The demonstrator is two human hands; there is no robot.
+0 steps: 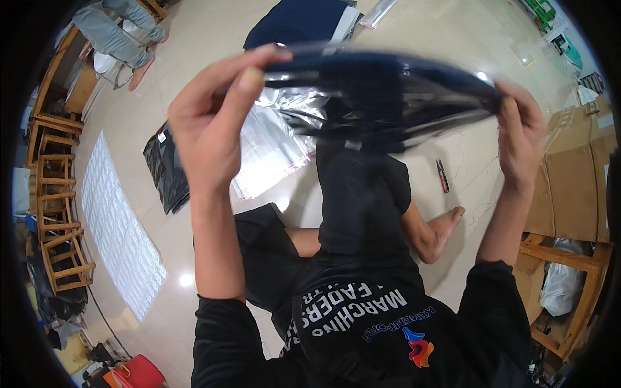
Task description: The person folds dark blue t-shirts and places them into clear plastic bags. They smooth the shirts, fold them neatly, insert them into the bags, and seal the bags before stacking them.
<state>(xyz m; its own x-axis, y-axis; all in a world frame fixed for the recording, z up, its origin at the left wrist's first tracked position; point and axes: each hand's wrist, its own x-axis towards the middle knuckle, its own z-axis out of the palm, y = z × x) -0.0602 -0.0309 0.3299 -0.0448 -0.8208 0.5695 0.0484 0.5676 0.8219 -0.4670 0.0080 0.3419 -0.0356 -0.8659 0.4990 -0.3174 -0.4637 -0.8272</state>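
Stretched between my two raised hands is a folded dark navy garment in a clear plastic bag (376, 97), blurred by motion. My left hand (213, 111) pinches one end between thumb and fingers. At the opposite end, my right hand (521, 126) grips the other corner. Below the garment, a stack of clear plastic bags (269, 155) lies on the tiled floor, partly covered from view. Left of that stack sits a bagged black garment (167, 169), partly behind my left wrist. Farther ahead rests a pile of folded navy fabric (296, 22).
Thread snips (442, 175) lie on the floor near my bare foot. A white textured panel (121, 228) is at left, beside wooden stools (60, 208). Cardboard boxes (572, 179) stand at right. Another person (116, 39) sits at upper left. A rolled clear plastic sheet (378, 13) lies ahead.
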